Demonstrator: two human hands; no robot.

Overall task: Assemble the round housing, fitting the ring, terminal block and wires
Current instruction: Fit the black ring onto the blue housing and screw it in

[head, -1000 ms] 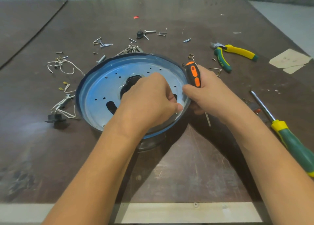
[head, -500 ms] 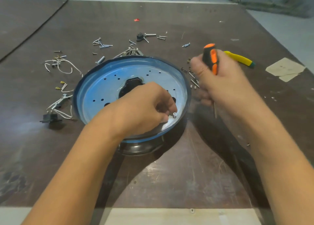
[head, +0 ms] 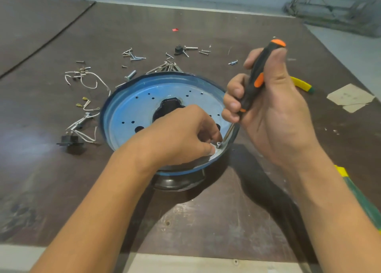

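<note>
The round blue housing (head: 132, 107) lies in the middle of the brown table, with a black opening at its centre. My left hand (head: 181, 134) reaches over it and pinches a small silver screw (head: 218, 144) upright near the housing's right rim. My right hand (head: 268, 103) grips a black and orange screwdriver (head: 257, 74), held steeply, and its metal tip comes down right beside the screw head. A black terminal block with white wires (head: 71, 141) lies left of the housing. More white wires (head: 86, 81) lie further back on the left.
Loose screws and bolts (head: 132, 55) are scattered behind the housing. A yellow-handled tool (head: 302, 85) shows behind my right hand. A green and yellow handle (head: 358, 192) lies at the right edge. Cardboard scraps (head: 350, 97) lie far right.
My right hand lifted the screwdriver from beside the rim, turned it steeply and brought its tip down to the screw. My left hand stayed over the housing, setting the screw upright.
</note>
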